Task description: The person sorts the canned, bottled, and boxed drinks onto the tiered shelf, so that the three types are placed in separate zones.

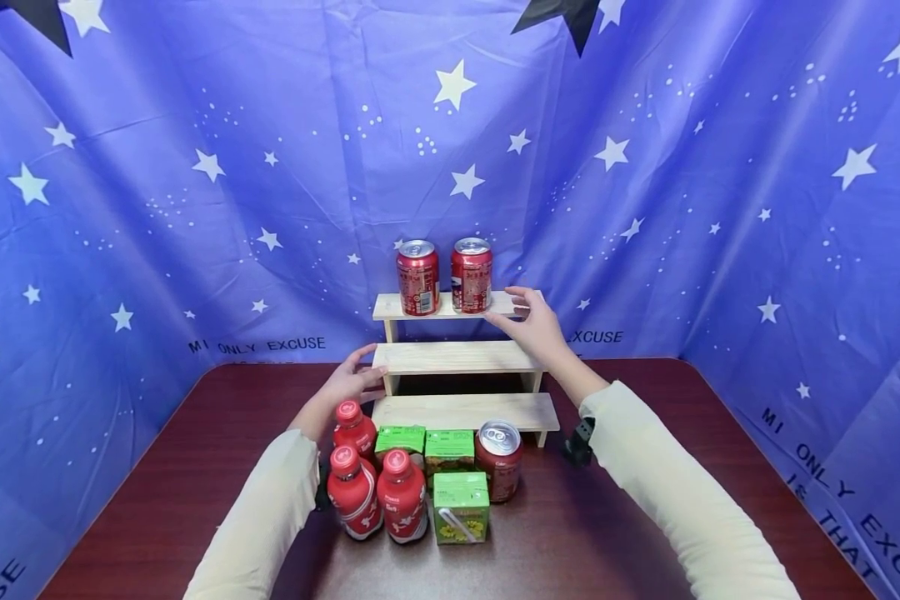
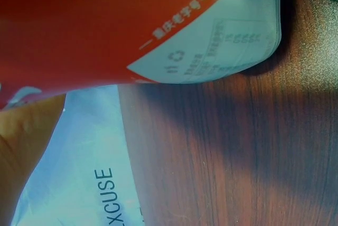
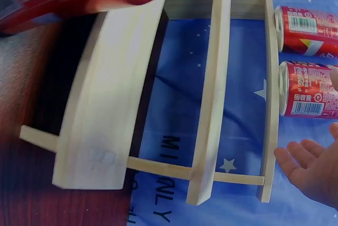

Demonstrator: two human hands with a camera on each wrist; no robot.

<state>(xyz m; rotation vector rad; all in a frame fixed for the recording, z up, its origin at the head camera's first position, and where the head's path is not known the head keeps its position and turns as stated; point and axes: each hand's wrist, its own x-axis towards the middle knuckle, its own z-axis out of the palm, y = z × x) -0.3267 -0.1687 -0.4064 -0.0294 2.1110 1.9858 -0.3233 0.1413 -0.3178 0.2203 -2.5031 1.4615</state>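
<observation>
Two red soda cans stand upright on the top board of a three-step wooden rack [image 1: 457, 358], a left can [image 1: 418, 279] and a right can [image 1: 471, 277]. Beside the right can is my right hand [image 1: 536, 327], fingers spread at the top board's right end. Its thumb reaches close to that can; whether they touch I cannot tell. In the right wrist view this hand [image 3: 314, 170] shows extended fingers and holds nothing. My left hand [image 1: 350, 383] is at the left end of the middle board, fingers loosely spread around its edge. The left wrist view shows mostly a red bottle [image 2: 116, 25].
In front of the rack stand several red bottles [image 1: 403, 497], green drink boxes [image 1: 461, 510] and another soda can [image 1: 499, 462], close together on the dark wooden table [image 1: 592, 533]. Behind hangs a blue star-patterned cloth [image 1: 292, 167], also along both sides.
</observation>
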